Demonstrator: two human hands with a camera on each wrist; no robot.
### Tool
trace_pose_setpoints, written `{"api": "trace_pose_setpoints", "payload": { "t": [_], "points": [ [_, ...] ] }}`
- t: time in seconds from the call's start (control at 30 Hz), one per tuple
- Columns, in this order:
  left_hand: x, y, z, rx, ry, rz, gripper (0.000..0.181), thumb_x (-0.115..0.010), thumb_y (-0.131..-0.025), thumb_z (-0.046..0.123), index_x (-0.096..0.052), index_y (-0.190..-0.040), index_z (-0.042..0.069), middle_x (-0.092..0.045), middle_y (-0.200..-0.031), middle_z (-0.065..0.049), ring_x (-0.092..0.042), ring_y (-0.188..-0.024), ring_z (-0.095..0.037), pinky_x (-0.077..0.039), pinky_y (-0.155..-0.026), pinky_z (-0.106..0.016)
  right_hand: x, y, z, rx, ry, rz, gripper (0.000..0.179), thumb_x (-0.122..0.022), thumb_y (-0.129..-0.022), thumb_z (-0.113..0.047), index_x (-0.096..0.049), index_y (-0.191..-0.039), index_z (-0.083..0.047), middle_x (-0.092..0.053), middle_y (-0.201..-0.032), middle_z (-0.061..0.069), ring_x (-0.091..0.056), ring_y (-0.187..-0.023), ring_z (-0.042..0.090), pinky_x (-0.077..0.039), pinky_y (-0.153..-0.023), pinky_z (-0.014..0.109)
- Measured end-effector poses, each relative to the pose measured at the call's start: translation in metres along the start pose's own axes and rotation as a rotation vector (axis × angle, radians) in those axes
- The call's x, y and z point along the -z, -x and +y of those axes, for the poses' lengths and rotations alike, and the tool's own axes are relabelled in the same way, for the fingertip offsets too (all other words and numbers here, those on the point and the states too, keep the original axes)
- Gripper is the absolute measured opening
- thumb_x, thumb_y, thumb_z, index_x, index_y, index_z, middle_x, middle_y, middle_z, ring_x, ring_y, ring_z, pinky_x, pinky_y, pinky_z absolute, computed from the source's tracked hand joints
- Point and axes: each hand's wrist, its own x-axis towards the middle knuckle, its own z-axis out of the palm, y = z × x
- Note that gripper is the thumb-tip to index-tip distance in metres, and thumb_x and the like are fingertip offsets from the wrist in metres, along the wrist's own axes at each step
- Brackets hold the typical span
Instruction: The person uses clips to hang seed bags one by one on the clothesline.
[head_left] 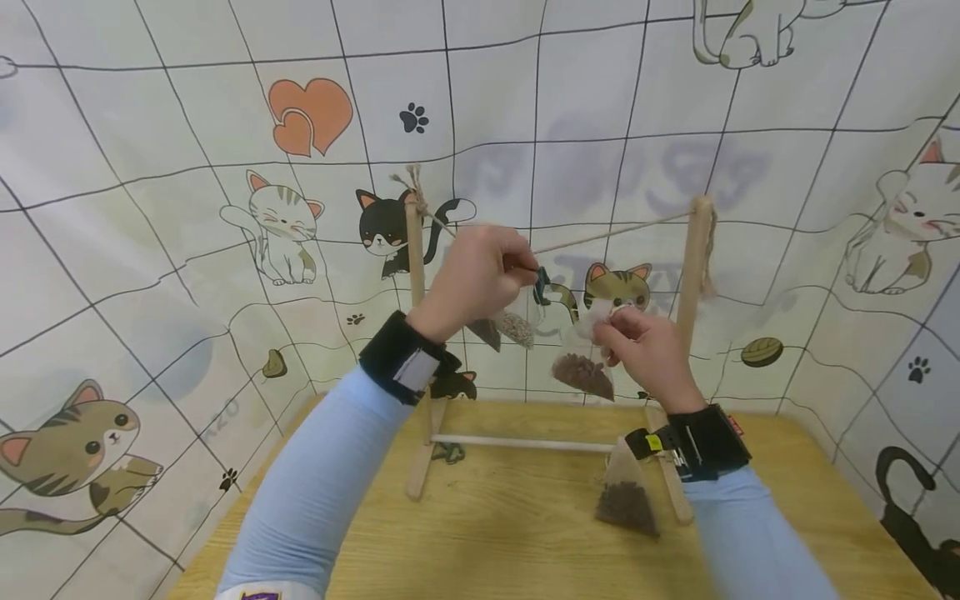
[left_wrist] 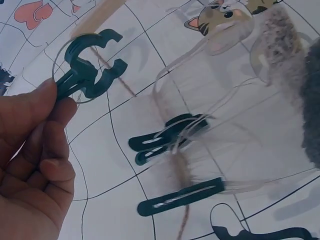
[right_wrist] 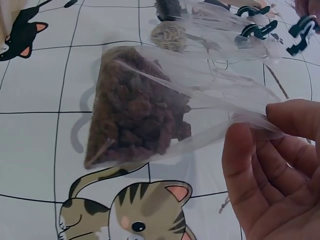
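My left hand (head_left: pixel 480 271) pinches a dark green clothespin (left_wrist: pixel 87 70) by its handle end, close to the twine (head_left: pixel 615 233). The clothespin's jaws are parted, with no fabric between them. To the right and slightly lower, my right hand (head_left: pixel 656 350) pinches the gathered top of a sheer mesh sachet (right_wrist: pixel 140 115). Reddish-brown pieces fill its bottom, which hangs free below the twine. Two other sachets, one dark (head_left: pixel 483 332) and one pale and speckled (head_left: pixel 516 327), hang beside my left hand. Green clothespins (left_wrist: pixel 180 197) hold their tops on the twine.
Two wooden posts, left (head_left: pixel 416 258) and right (head_left: pixel 693 267), carry the twine, joined low by a white rod (head_left: pixel 525 443). Another dark-filled sachet (head_left: pixel 626 504) leans near the right foot. A green clothespin (head_left: pixel 448 452) lies on the wooden table (head_left: pixel 517 525) by the left foot.
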Motion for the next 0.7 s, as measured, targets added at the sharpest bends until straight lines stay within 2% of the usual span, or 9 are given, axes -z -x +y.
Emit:
{"api": "trace_pose_setpoints", "payload": {
  "t": [0.17,0.27,0.4,0.6,0.7],
  "points": [
    [0.006,-0.027,0.001,0.05,-0.024,-0.006,0.013,-0.062,-0.078,0.0,-0.071,-0.075,0.009,-0.067,-0.074,0.001,-0.056,-0.061,-0.008,-0.045,-0.061,-0.02,0.001,-0.019,-0.009,-0.005,0.027,0.043,0.029,-0.055,-0.091,-0.037,-0.064,-0.09,-0.01,-0.065,-0.074,0.009,-0.06,-0.062,0.016,-0.05,-0.059,0.029],
    [0.008,-0.041,0.0,0.09,-0.052,-0.016,0.014,-0.061,-0.079,0.002,-0.071,-0.076,0.01,-0.068,-0.074,0.001,-0.057,-0.062,-0.008,-0.044,-0.062,-0.02,0.001,-0.028,-0.013,-0.014,0.037,0.074,0.03,-0.055,-0.091,-0.04,-0.064,-0.087,-0.012,-0.064,-0.072,0.007,-0.06,-0.064,0.017,-0.046,-0.055,0.028],
    [0.008,-0.057,-0.005,0.166,-0.066,-0.038,0.013,-0.061,-0.081,0.004,-0.072,-0.077,0.011,-0.068,-0.076,0.001,-0.058,-0.066,-0.008,-0.045,-0.063,-0.021,-0.001,-0.04,-0.016,0.025,0.06,0.104,0.029,-0.054,-0.091,-0.041,-0.063,-0.084,-0.013,-0.063,-0.068,0.005,-0.058,-0.063,0.021,-0.039,-0.051,0.03],
    [0.001,-0.073,-0.017,0.276,-0.081,-0.095,0.006,-0.067,-0.08,0.011,-0.072,-0.077,0.013,-0.068,-0.08,0.002,-0.058,-0.076,-0.011,-0.045,-0.067,-0.023,-0.005,-0.052,-0.017,0.07,0.065,0.144,0.026,-0.056,-0.09,-0.037,-0.064,-0.082,-0.014,-0.062,-0.067,0.003,-0.057,-0.061,0.018,-0.04,-0.051,0.028],
    [-0.004,-0.077,-0.02,0.329,-0.053,-0.131,0.005,-0.068,-0.079,0.014,-0.072,-0.076,0.014,-0.067,-0.079,0.002,-0.058,-0.08,-0.013,-0.046,-0.067,-0.024,-0.007,-0.056,-0.019,0.076,0.066,0.162,0.025,-0.057,-0.09,-0.036,-0.064,-0.081,-0.014,-0.062,-0.065,0.003,-0.056,-0.059,0.015,-0.041,-0.052,0.028]
  ]
}}
